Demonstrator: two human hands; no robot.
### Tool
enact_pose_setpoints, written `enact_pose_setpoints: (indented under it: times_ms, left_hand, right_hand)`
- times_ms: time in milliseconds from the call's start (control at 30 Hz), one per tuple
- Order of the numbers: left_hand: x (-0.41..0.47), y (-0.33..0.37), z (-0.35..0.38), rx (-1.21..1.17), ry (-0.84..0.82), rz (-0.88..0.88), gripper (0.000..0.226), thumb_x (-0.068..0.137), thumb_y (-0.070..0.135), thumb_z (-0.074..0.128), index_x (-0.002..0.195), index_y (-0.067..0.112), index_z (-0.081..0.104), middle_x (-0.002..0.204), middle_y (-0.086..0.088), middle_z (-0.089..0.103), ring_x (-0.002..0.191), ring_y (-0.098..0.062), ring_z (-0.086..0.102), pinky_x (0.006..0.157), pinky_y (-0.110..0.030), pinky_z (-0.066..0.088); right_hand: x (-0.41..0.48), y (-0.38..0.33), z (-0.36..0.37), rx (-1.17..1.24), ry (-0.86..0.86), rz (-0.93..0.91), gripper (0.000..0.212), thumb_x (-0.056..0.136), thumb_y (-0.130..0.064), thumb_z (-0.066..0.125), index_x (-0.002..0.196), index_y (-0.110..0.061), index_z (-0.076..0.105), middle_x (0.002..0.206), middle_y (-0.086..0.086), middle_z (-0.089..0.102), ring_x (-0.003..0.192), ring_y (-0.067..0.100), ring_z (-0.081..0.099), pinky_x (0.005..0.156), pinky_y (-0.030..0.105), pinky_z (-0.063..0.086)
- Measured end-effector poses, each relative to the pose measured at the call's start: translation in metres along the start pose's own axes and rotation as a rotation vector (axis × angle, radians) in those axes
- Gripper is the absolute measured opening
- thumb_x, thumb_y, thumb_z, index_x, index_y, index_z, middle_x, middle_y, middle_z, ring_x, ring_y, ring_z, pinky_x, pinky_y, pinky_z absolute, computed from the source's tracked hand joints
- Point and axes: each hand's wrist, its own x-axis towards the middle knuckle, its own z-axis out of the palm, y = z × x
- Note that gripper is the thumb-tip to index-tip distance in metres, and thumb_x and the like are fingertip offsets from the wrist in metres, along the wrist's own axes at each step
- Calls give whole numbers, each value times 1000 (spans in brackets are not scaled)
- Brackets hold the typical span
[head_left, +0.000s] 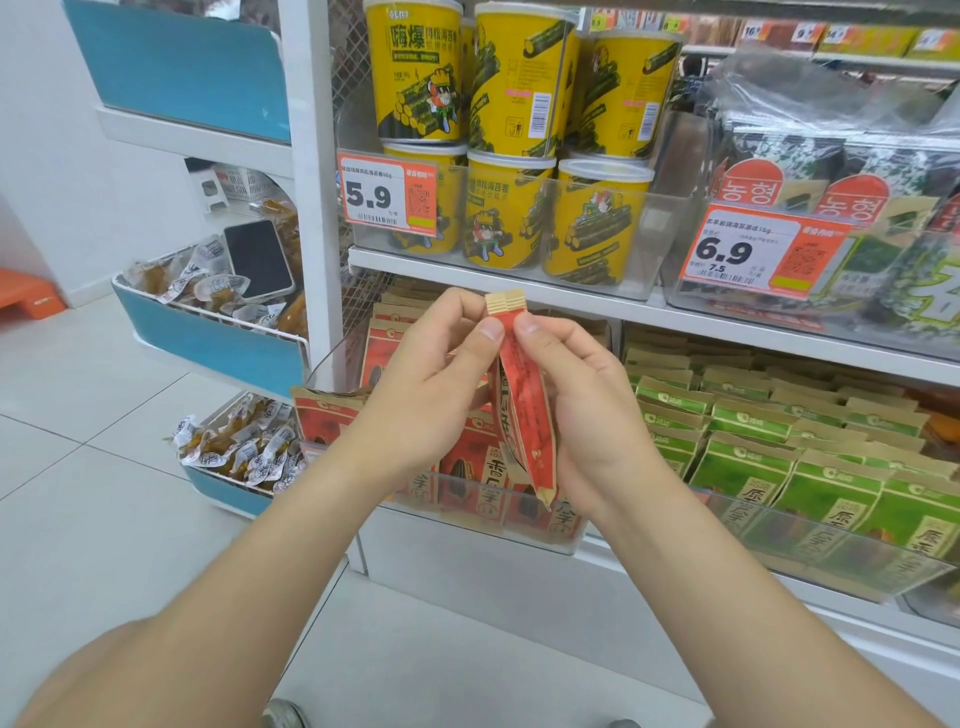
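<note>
Before shelves, left hand (434, 384) and right hand (582, 410) pinch red packet (522, 410).

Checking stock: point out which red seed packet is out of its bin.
The red packet pinched edge-on between the left hand and right hand; the other red packets stand in the clear bin below.

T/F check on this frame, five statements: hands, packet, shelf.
1. The left hand and the right hand both pinch the red packet near its top. True.
2. The red packet sits among green packets. False: it is held in the air, in front of the shelved red packets.
3. A phone lies in a blue bin with wrapped snacks. True.
4. Yellow canisters stand on the shelf above the hands. True.
5. They are priced 6.9. False: their price tag reads 5.9.
</note>
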Motion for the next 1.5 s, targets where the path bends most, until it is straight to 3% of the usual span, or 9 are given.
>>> enact_pose_setpoints:
  times_ms: [200, 300, 367, 500, 633, 733, 900, 1100, 1500]
  left_hand:
    - [2, -1, 0, -51, 37, -31, 20, 114, 22, 50, 114, 8, 64, 99, -5, 68, 97, -19, 66, 97, -57, 60]
    - [5, -2, -1, -128, 80, -62, 23, 115, 20, 48, 111, 5, 65, 90, -4, 68, 85, -17, 69, 84, -45, 64]
    - [7, -2, -4, -180, 132, -84, 27, 116, 20, 46, 109, 5, 66, 88, -7, 69, 82, -19, 69, 77, -39, 61]
    - [9, -2, -8, -282, 203, -99, 40, 115, 25, 47, 116, -10, 65, 101, -27, 69, 98, -33, 68, 93, -54, 59]
    - [6, 4, -15, -249, 149, -72, 35, 110, 25, 61, 116, -10, 65, 116, -20, 77, 113, -28, 75, 93, -56, 64]
    - [0, 6, -15, -201, 11, -78, 14, 100, 9, 73, 109, 2, 63, 107, -6, 78, 100, -22, 76, 82, -50, 66]
    - [-7, 8, -8, -169, -75, -98, 28, 94, -5, 75, 116, 2, 60, 119, -16, 78, 94, -22, 79, 76, -37, 66]
    - [-4, 8, -20, -138, -28, -56, 36, 95, 0, 76, 130, 7, 66, 122, -2, 80, 105, -22, 80, 77, -32, 65]
    - [-2, 7, -22, -131, 133, -3, 33, 84, 1, 86, 115, 9, 77, 106, -1, 84, 99, -19, 81, 69, -26, 64]
  right_hand:
    - [0, 0, 1, -58, 3, -27, 11, 100, -24, 74, 103, -15, 78, 99, 12, 74, 92, 24, 65, 88, 42, 53]
    - [-3, -5, -1, -224, -25, -91, 9, 98, -21, 77, 103, -14, 76, 99, 6, 77, 87, 18, 71, 78, 34, 58]
    - [-5, -9, -3, -375, -67, -132, 11, 96, -15, 78, 107, -15, 75, 105, 3, 79, 85, 13, 76, 74, 29, 60]
    - [-6, -7, -3, -564, -82, -163, 21, 94, -24, 83, 112, -21, 72, 114, 0, 76, 80, 14, 78, 69, 34, 65]
    - [-6, -7, 1, -506, 10, -318, 21, 98, -24, 79, 103, -8, 68, 98, 3, 80, 74, 13, 76, 63, 32, 62]
    - [-4, -9, 2, -417, 92, -411, 25, 101, -22, 75, 96, -1, 62, 78, -2, 76, 64, 8, 68, 57, 24, 54]
    - [-3, -12, -3, -423, 171, -446, 31, 100, -25, 76, 90, 0, 61, 68, -10, 69, 61, 2, 60, 60, 17, 49]
    - [1, -16, -18, -608, -27, -272, 34, 92, -33, 85, 107, -15, 61, 112, 2, 79, 90, 31, 78, 86, 61, 62]
    - [1, -20, -20, -565, -204, -224, 35, 100, -34, 71, 117, -7, 55, 114, 8, 79, 100, 28, 75, 98, 66, 57]
